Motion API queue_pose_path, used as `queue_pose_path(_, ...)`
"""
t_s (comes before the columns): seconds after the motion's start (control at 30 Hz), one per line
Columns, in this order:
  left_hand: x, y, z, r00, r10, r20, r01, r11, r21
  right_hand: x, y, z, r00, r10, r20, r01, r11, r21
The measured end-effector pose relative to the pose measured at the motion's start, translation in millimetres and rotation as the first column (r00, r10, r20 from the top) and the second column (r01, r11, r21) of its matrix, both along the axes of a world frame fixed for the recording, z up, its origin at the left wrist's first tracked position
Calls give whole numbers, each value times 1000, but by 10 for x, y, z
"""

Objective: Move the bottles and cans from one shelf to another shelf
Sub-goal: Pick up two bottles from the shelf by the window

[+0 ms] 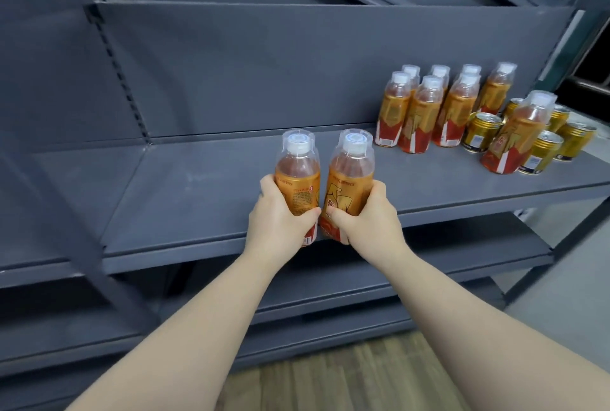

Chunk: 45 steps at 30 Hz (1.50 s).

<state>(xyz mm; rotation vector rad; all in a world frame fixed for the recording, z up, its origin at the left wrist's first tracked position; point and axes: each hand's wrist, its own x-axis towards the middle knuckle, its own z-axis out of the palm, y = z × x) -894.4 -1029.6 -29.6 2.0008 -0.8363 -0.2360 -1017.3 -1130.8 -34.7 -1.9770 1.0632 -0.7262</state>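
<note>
Holding two bottles at the front edge of the grey shelf

Standing before a dark grey metal rack, the person stretched both bare forearms forward to the middle shelf [198, 199]. The left part of this shelf carried nothing that I could see.

The left hand [280, 215] was wrapped around the lower half of the left bottle [297, 176], with the thumb across the orange label. Just beside it, the right hand [366, 219] gripped the right bottle [350, 176] in the same way, so both hands were closed on their bottles. The two bottles were upright and very near each other, with their lower parts almost touching. Each had a white cap under a clear plastic cover and a reddish drink inside. Their bottoms were at the front edge of the shelf; whether they stood on it or were held just above it, I could not tell.

Further right, well apart from the hands, a group of bottles [425, 113] of the same kind stood close together against the back panel. To the right of them, several golden cans [482, 131] stood near the end of the shelf, and one single bottle [518, 136] stood among them, nearer to the front edge.

Under the arms, lower shelves [429, 255] and a wooden floor [330, 377] were visible.
</note>
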Motion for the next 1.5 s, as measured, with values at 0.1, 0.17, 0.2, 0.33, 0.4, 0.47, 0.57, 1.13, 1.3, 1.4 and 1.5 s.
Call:
queue_pose_path(0.1, -7, 248, 35, 999, 52, -2, -52, 999, -14, 57, 170, 21, 998, 65, 6, -65, 998, 5)
queue_pose_path(0.17, -29, 405, 43, 995, 96, -5, -97, 995, -24, 85, 270, 18, 994, 109, 13, -109, 994, 5)
queue_pose_path(0.2, -41, 484, 41, 992, 123, -13, -124, 992, -28, 98, 320, 16, 991, 134, 15, -134, 991, 8)
queue_pose_path(0.33, -113, 832, 20, 976, 216, -19, -216, 976, -17, 136, 549, -19, 971, 238, 24, -238, 971, 25)
queue_pose_path(0.4, -134, 1007, 2, 964, 263, -22, -264, 965, -8, 174, 669, -49, 959, 281, 25, -282, 959, 28)
queue_pose_path(0.47, -160, 1208, -16, 946, 323, -24, -323, 947, 4, 226, 814, -81, 942, 333, 26, -334, 942, 35)
queue_pose_path(0.57, -177, 1519, -45, 912, 409, -16, -409, 912, 11, 333, 1053, -124, 910, 414, 27, -415, 908, 51)
queue_pose_path(1.13, 468, 3652, -57, 700, 714, -18, -714, 700, 18, 1559, 3013, -179, 683, 730, -1, -730, 683, 36)
queue_pose_path(1.3, 886, 4374, -68, 632, 774, -43, -775, 633, 4, 2075, 3725, -192, 624, 782, 1, -781, 623, 50)
queue_pose_path(1.4, 1111, 4745, -89, 598, 800, -54, -801, 598, -6, 2356, 4097, -213, 590, 808, 10, -807, 589, 51)
queue_pose_path(1.5, 1306, 5064, -103, 562, 824, -65, -827, 562, -22, 2586, 4415, -192, 554, 832, 18, -832, 553, 48)
